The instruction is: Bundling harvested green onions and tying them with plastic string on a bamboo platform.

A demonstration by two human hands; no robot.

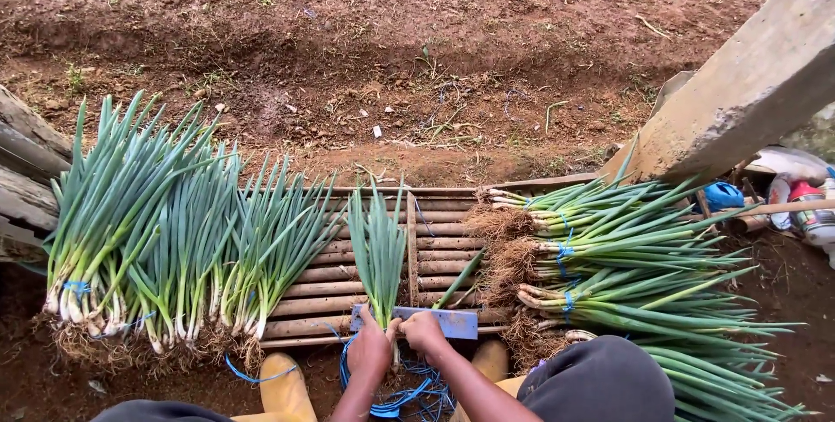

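Both hands, left hand (369,354) and right hand (423,331), close their fingers around the root end of a spring onion bunch (378,252), whose long axis points away across the slatted bamboo rack (435,252).

A farm plot: tilled soil (365,30) and bundled spring onions (165,231).

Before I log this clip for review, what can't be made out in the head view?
- Roots of the small green onion bunch: hidden behind the left hand and right hand.
- Loose blue string: cut off by the bottom edge.
- Red-capped containers: cut off by the right edge.
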